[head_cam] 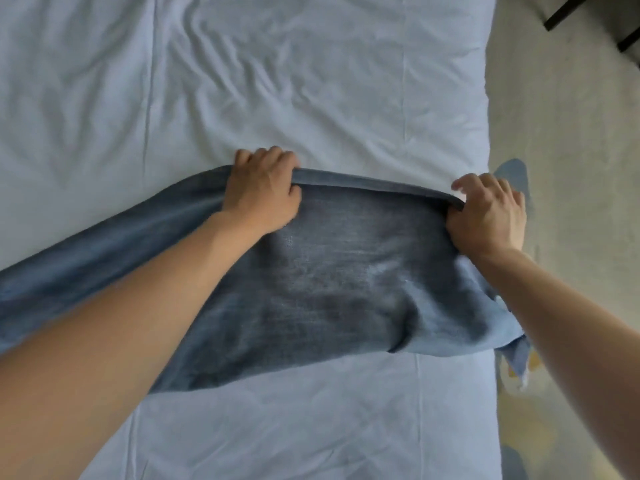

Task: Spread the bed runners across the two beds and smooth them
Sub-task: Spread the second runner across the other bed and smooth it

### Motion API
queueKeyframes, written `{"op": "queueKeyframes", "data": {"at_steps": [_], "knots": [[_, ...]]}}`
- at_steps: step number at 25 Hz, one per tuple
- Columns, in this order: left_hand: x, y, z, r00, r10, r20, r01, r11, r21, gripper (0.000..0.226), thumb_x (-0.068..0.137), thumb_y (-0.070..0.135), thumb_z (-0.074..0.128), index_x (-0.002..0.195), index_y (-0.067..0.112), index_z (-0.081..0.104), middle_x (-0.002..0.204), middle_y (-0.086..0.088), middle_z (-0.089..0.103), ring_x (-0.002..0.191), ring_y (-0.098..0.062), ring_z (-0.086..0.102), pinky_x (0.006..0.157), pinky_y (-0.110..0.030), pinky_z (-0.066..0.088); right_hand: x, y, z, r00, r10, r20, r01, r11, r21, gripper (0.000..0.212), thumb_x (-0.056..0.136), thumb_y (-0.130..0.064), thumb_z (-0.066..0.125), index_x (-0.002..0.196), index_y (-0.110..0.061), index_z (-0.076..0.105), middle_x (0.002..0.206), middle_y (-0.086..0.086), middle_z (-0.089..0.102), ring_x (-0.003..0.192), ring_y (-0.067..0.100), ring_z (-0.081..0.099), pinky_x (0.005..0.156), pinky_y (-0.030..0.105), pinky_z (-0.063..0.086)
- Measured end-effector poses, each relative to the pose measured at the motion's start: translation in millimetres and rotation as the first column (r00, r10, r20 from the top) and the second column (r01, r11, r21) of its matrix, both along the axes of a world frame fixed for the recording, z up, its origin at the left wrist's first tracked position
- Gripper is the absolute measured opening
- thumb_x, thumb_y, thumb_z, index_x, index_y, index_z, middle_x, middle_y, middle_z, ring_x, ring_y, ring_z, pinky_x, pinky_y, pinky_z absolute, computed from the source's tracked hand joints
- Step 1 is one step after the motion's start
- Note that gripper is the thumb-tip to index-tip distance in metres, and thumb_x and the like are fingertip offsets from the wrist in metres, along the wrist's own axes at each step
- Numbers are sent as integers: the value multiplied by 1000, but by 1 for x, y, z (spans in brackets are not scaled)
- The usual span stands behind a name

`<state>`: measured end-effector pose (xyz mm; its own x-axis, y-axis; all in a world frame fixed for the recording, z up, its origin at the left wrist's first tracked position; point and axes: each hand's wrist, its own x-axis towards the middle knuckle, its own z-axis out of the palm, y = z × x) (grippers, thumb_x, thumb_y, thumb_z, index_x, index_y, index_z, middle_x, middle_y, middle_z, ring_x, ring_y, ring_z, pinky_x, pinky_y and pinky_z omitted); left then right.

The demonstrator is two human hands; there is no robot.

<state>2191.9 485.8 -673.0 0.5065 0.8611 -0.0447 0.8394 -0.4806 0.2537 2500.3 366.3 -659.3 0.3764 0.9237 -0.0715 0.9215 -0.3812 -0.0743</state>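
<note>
A blue bed runner (pixel 332 278) lies across the white bed (pixel 277 81), running from the left edge of view to the bed's right side, where its end hangs over. My left hand (pixel 263 188) grips the runner's far edge near the middle, fingers curled over the hem. At the bed's right edge, my right hand (pixel 488 213) grips the same far hem. The hem is stretched between the two hands. The cloth bunches near the right end.
The white sheet is wrinkled above the runner. A pale carpet (pixel 561 133) with blue and yellow patches lies to the right of the bed. Dark furniture legs (pixel 568 12) stand at the top right corner.
</note>
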Motion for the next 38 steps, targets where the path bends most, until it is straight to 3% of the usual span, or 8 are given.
{"op": "queueKeyframes", "data": {"at_steps": [5,11,18,23,28,33,36,38], "knots": [[136,-44,9,959,-257,121,261,965,-21,20,91,28,57,108,18,61,104,1,63,96,-23,57,91,-37,37,47,-58,9,997,-82,-11,83,997,4,36,72,-1,64,106,-12,67,103,15,67,101,39,60,86,45,42],[230,-75,1,911,-392,132,386,920,70,9,81,6,60,86,14,62,79,-2,62,73,-27,55,74,-38,37,96,-106,-8,993,-114,-29,115,993,36,24,68,0,65,88,-12,67,85,11,69,84,37,62,76,42,45],[260,-17,3,971,-234,41,230,969,86,13,92,9,50,95,16,61,92,-4,67,86,-30,59,81,-40,35,159,-41,-16,992,-124,-34,128,979,158,17,82,-4,58,94,-10,68,93,13,70,90,38,61,81,42,42],[254,-8,-19,983,-175,-52,180,979,94,17,93,14,48,104,15,61,104,-6,65,95,-31,56,87,-41,34,150,-15,-55,992,-91,-87,95,994,45,26,83,-4,55,106,-12,65,104,10,67,101,34,56,88,42,38],[251,-68,0,975,-220,-26,220,951,218,35,83,22,58,117,17,59,115,-4,59,108,-29,53,97,-39,26,125,-80,-44,985,-109,-131,127,982,143,36,85,-21,65,121,-15,61,117,11,63,111,35,56,93,45,40],[244,-180,24,908,-416,50,397,893,212,21,78,31,61,96,20,63,94,-2,61,93,-28,57,89,-40,29,81,-172,-20,986,-107,-130,137,960,245,20,80,-14,63,100,-16,67,96,8,66,92,34,61,81,42,43],[229,-245,16,841,-534,-85,541,830,136,31,75,45,64,93,21,58,91,-2,58,90,-26,55,88,-39,30,50,-230,-27,987,-76,-141,113,956,272,17,74,-7,61,87,-17,66,84,4,62,81,32,59,72,40,41],[217,-263,7,811,-552,-195,581,801,144,33,74,43,68,96,21,56,93,-3,57,90,-27,55,87,-40,33,30,-254,-40,990,-30,-135,61,972,225,23,72,-10,60,92,-18,67,86,2,62,83,30,58,74,38,38]]}}
